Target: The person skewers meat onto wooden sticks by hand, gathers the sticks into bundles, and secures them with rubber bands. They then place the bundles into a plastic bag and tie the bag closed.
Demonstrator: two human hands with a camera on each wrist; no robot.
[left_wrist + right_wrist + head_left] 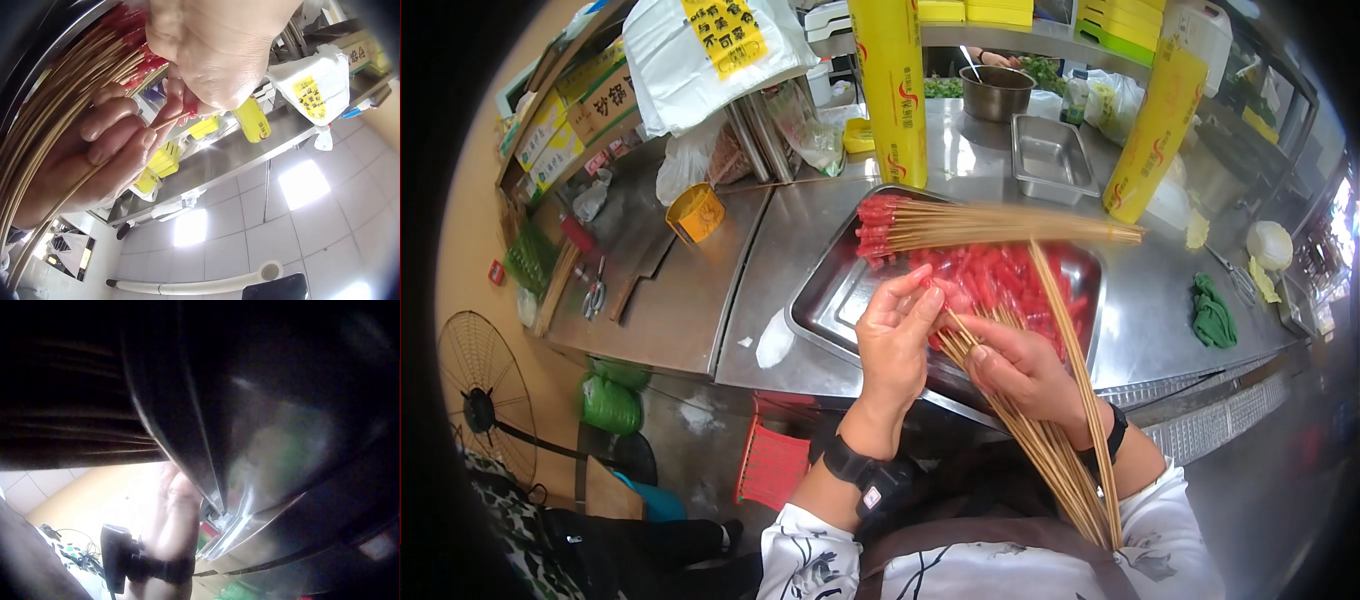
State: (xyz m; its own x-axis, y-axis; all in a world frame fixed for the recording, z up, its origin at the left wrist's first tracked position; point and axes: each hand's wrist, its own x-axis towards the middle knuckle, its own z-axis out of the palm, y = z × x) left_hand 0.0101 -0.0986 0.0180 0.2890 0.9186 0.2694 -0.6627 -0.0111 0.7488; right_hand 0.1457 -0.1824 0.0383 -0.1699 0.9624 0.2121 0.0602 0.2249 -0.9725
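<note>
Over the near edge of a metal tray (835, 300), my left hand (890, 340) pinches a small red piece of meat (192, 114) at the tip of a bamboo skewer (169, 122). My right hand (1025, 370) grips that skewer, along with a bundle of bare skewers (1045, 465) running back toward my body. Glossy red meat pieces (990, 272) fill much of the tray. Across its far side lie loaded skewers (1000, 224), their red ends to the left. The right wrist view is mostly dark and shows part of the left hand (181, 494).
Two yellow rolls (890, 100) (1155, 120) stand behind the tray. Farther back are an empty-looking steel pan (1055, 160) and a pot (996, 95). A green cloth (1213, 312) lies right; scissors (594, 292) and a cleaver (640, 280) lie left. A red stool (772, 460) stands below.
</note>
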